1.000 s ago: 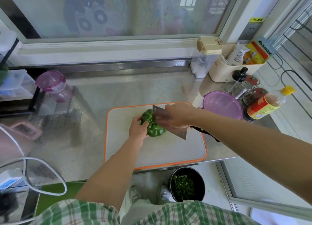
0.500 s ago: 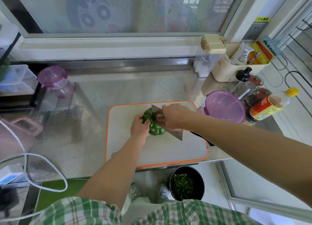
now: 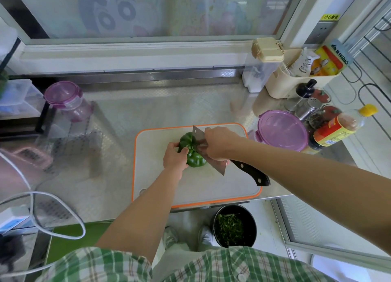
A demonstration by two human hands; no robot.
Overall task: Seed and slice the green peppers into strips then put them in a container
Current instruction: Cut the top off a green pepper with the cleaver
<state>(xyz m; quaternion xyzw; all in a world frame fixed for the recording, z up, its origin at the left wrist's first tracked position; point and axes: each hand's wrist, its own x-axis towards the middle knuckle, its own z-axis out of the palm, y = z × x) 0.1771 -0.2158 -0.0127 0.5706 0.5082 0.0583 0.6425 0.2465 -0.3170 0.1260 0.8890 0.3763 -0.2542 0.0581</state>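
My left hand [image 3: 174,157] grips the green pepper [image 3: 195,160] from its left side, fingers curled round the skin. The pepper sits near the middle of the cutting board [image 3: 190,188], a little toward the far side. My right hand [image 3: 220,143] is curled over the top of the cleaver [image 3: 219,165] blade. The handle sticks out free toward the near right. The blade stands against the pepper's right side; whether the edge has bitten in, I cannot tell.

I judge the pepper light and hollow, with walls that are crisp but give under a squeeze. Its glossy, lobed skin looks slippery and likely to rock. The safest hold seems to be low on the side away from the blade, fingertips tucked back. Pressing hard could crush it or send it skidding.

The board has bare room to the near side and to the left, enough to lay halves and strips. Its near rim lies close to the counter's edge, and a black pot [image 3: 233,226] of green scraps stands on the floor below. The purple-lidded container [image 3: 282,133] sits just beside the board's right rim, with bottles [image 3: 336,129] crowded behind it. That leaves little room for my right elbow or the cleaver handle to swing.
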